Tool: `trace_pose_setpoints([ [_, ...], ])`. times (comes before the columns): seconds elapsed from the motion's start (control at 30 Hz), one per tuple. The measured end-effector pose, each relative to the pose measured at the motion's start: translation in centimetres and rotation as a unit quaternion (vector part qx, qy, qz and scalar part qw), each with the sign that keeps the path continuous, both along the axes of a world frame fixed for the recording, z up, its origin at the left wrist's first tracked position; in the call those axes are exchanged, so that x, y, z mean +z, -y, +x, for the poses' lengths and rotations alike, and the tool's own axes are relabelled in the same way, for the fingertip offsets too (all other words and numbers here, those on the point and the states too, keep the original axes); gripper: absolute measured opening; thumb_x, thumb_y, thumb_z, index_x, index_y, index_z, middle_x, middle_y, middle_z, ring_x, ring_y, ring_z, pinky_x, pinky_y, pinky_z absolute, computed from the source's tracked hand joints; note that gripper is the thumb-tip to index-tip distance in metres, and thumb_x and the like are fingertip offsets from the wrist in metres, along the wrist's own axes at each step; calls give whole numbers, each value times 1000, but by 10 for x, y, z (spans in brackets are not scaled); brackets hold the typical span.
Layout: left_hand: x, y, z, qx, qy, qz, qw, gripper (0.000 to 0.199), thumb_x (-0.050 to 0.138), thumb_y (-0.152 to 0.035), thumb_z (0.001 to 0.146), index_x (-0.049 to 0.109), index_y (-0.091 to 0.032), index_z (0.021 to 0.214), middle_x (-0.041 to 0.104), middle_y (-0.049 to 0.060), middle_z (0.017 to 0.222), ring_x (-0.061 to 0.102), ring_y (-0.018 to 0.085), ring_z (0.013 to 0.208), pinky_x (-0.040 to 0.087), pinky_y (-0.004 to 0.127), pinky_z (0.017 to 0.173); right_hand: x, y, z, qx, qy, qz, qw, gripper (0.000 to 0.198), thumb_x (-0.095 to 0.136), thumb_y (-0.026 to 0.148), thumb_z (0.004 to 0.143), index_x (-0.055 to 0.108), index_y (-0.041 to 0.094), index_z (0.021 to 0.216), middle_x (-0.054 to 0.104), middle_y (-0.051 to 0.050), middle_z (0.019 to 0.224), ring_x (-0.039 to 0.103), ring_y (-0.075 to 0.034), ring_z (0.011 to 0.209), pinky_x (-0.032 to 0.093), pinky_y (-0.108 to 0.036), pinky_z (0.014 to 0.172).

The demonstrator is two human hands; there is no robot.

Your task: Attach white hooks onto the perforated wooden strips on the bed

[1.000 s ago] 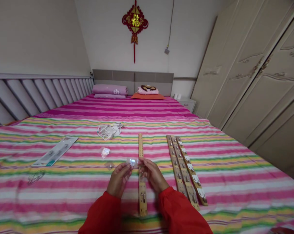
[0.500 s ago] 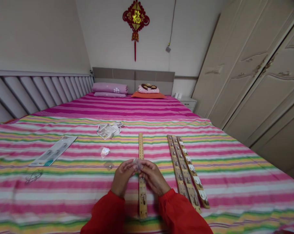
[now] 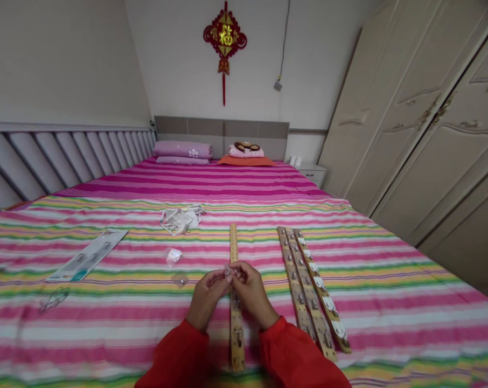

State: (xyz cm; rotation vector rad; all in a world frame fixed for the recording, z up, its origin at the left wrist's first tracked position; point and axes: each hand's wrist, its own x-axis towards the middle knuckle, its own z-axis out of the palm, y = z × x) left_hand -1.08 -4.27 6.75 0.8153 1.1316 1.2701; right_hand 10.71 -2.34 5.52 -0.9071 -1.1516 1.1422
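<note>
Over the middle of a narrow wooden strip (image 3: 233, 242) with holes, my two hands meet at the fingertips. Between them is a small clear plastic piece (image 3: 228, 270), its exact kind hard to make out. My left hand (image 3: 206, 297) pinches it from the left, and the closed fingers of my right hand (image 3: 251, 293) grip it from the right. Near its close end the strip bears a metal hook (image 3: 238, 337). My fingers hide the strip's middle. A clear square patch with a small metal part (image 3: 180, 279) lies left of my left hand.
Right of my hands lie two strips with metal hooks (image 3: 300, 298) and one with white hooks (image 3: 319, 283). Leftward are crumpled clear plastic (image 3: 173, 256), a pile of packaging (image 3: 182, 219), a flat pack (image 3: 88, 256) and a wire-like tangle (image 3: 54, 298). Striped cloth (image 3: 139, 334) covers the bed.
My right hand's fingers have curled in and shifted on the clear plastic piece, which now shows less. The view has tilted up slightly. The strips lie as before.
</note>
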Motion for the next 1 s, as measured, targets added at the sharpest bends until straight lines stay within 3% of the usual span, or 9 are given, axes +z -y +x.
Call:
trace_pose_setpoints([
  [0.3, -12, -8, -2, 28, 20, 26, 999, 39, 82, -39, 50, 66, -13, 75, 72, 4, 73, 67, 14, 71, 55, 24, 69, -5, -6, 3, 50, -87, -81, 992, 33, 80, 32, 57, 61, 18, 80, 61, 4, 63, 57, -11, 50, 48, -25, 50],
  [0.43, -7, -12, -5, 40, 1, 36, 999, 41, 82, -42, 49, 66, -13, 75, 71, 3, 72, 67, 14, 69, 55, 24, 67, -2, -6, 8, 24, -89, -82, 992, 41, 81, 34, 55, 62, 18, 88, 58, 6, 64, 54, -9, 47, 46, -23, 46],
  [0.53, -3, -13, -8, 44, -7, 32, 998, 44, 82, -44, 48, 65, -13, 76, 71, 3, 71, 67, 15, 69, 55, 25, 67, -1, -6, 13, 6, -78, -80, 994, 39, 76, 41, 63, 64, 17, 91, 57, 6, 60, 51, -8, 45, 42, -21, 42],
  [0.73, 2, -14, -14, -5, -32, 43, 999, 43, 81, -45, 50, 65, -14, 76, 71, 4, 74, 68, 18, 74, 55, 27, 69, -2, -6, 16, 15, -101, -110, 989, 40, 68, 55, 68, 63, 16, 71, 56, 3, 50, 49, -8, 39, 39, -19, 38],
  [0.9, 2, -17, -20, -65, -78, 103, 989, 36, 76, -44, 59, 66, -16, 80, 72, 4, 77, 68, 19, 76, 55, 29, 70, -1, -2, 19, 97, -191, -205, 955, 33, 78, 42, 62, 62, 15, 72, 63, 0, 55, 56, -10, 43, 43, -19, 40],
  [1.0, 3, -20, -22, -68, -111, 135, 982, 33, 74, -43, 63, 68, -16, 81, 72, 4, 77, 67, 18, 76, 53, 27, 68, 3, 0, 22, 144, -213, -220, 941, 29, 82, 31, 59, 66, 12, 74, 67, -3, 63, 57, -8, 47, 45, -16, 44],
])
